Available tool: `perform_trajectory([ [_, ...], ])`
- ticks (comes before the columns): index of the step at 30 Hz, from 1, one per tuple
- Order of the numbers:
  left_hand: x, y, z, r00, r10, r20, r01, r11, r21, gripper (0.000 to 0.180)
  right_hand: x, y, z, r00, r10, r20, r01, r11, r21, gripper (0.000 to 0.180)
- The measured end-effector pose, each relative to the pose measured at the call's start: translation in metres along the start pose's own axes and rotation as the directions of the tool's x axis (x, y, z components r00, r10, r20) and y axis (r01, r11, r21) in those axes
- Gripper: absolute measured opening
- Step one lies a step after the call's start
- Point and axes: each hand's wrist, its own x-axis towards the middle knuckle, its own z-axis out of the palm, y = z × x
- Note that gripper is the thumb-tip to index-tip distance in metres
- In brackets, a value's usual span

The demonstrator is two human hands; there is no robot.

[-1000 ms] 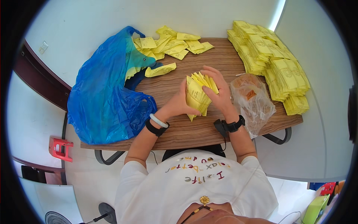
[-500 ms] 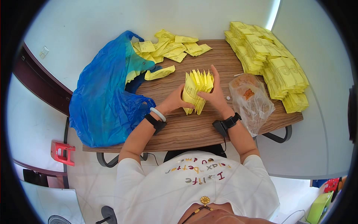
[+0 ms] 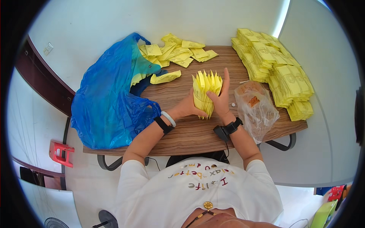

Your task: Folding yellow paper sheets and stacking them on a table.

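Fingers of the right hand (image 3: pixel 221 99) lie straight and together, flat against the right side of an upright bundle of yellow packets (image 3: pixel 205 93). Left hand (image 3: pixel 189 107) fingers curl around its left side. Bundle stands on end mid-desk (image 3: pixel 182 133), between a blue plastic bag (image 3: pixel 110 102) left and a clear bag (image 3: pixel 255 106) right.

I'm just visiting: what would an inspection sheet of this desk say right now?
Surface: wooden table, mostly covered.
Job's things: fanned bundle of yellow packets stood on edge between both hands.
Clutter: blue plastic bag at left; loose yellow packets at back; stacked yellow packets at right; clear plastic bag.
Grippers: left hand and right hand clasp the bundle.
Cables: thin cable under the table edge.
Surroundings: pale floor, red stool.
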Motion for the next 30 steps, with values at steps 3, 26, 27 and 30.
perform_trajectory([
  [3,0.004,0.005,-0.003,0.999,0.008,0.047,-0.007,1.0,-0.014,0.105,-0.003,0.002,-0.003,0.998,-0.029,0.055,0.032,0.998,-0.055,0.116],
  [26,-0.006,0.026,0.014,0.989,-0.016,-0.15,-0.009,0.986,-0.165,0.114,0.001,-0.014,0.004,0.977,0.213,-0.026,-0.211,0.975,0.063,0.096],
  [27,-0.006,0.029,0.015,0.989,-0.014,-0.149,-0.01,0.986,-0.164,0.114,0.002,-0.016,0.005,0.976,0.216,-0.02,-0.214,0.974,0.072,0.097],
  [30,-0.007,0.038,0.015,0.986,-0.044,-0.159,-0.01,0.948,-0.319,0.108,0.004,-0.023,0.006,0.975,0.221,-0.007,-0.219,0.972,0.09,0.098],
])
